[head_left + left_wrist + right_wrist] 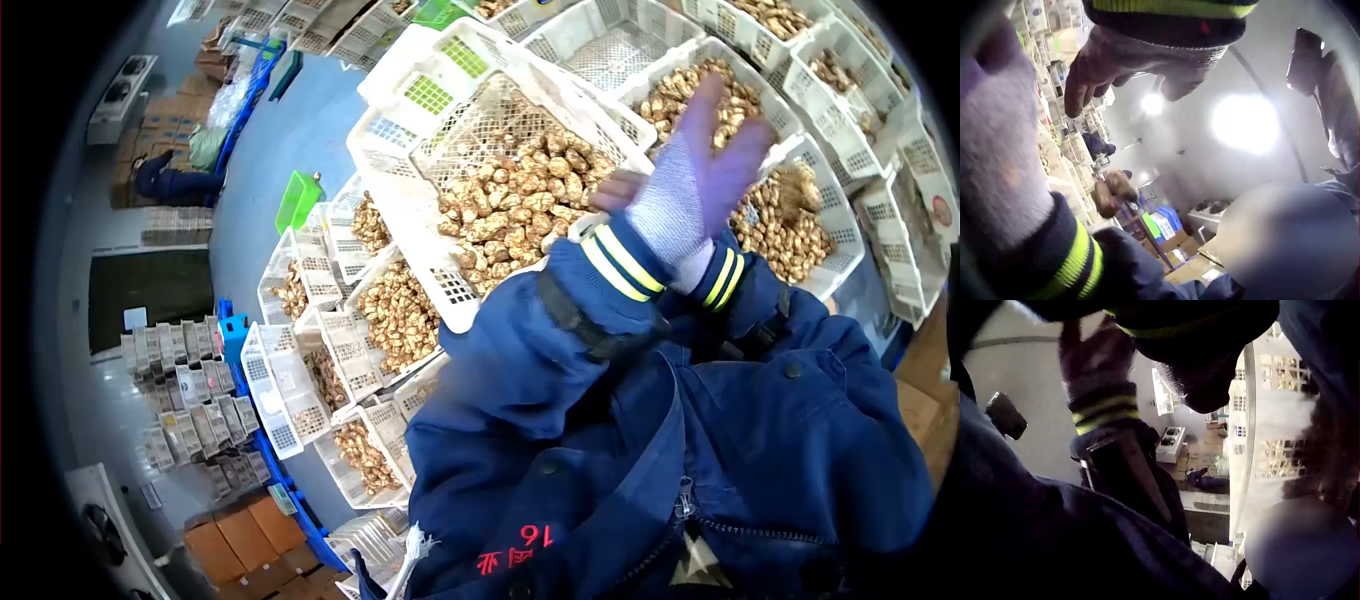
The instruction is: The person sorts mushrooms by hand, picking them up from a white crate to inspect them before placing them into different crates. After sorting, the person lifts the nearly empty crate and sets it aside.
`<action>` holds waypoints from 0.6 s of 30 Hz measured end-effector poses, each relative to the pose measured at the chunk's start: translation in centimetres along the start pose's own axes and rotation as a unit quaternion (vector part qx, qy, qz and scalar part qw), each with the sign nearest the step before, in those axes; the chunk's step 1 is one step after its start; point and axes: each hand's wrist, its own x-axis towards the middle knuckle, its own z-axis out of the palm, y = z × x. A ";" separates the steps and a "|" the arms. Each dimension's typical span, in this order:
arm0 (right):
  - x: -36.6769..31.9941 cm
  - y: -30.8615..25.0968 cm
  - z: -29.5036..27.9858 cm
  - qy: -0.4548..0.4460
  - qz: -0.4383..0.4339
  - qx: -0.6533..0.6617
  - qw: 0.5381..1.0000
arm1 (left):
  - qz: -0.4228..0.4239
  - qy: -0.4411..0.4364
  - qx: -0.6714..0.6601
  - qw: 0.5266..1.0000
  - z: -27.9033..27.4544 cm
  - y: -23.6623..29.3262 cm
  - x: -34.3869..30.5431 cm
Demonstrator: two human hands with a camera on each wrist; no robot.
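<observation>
In the head view, my left hand (695,180) in a pale purple glove crosses in front of my right wrist, with its fingers spread and holding nothing. My right hand (620,190) is mostly hidden behind it; its extended fingers show on the left side, above the edge of a large white crate (390,190). Lumpy brown-and-tan produce (520,200) lies in that crate. The left wrist view shows loosely bent fingers of my left hand (1129,69) and the gloved right hand (997,144) close by. The right wrist view is dark around my right hand (1191,387).
More white crates of produce surround the large one, including one at the right (840,230) and one below left (395,310). A green basket (297,200) sits on the blue floor (300,130). Farther off, a person in dark clothes (180,185) bends near cardboard boxes (175,120).
</observation>
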 end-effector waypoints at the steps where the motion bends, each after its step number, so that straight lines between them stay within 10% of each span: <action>1: -0.4 0.2 -1.0 -0.004 0.026 -0.017 1.000 | -0.039 -0.025 0.085 0.995 -1.8 0.0 1.3; 9: 2.1 5.4 -2.7 0.170 0.093 -0.064 0.979 | -0.152 0.189 0.206 0.948 -25.5 -3.5 0.1; 15: 4.6 8.5 -1.6 0.109 0.157 -0.029 0.981 | -0.340 -0.119 0.413 0.837 -21.1 -6.1 3.0; 18: 5.8 8.4 -0.4 0.046 0.192 -0.021 0.980 | -0.177 -0.163 0.545 0.803 -21.2 -13.3 3.3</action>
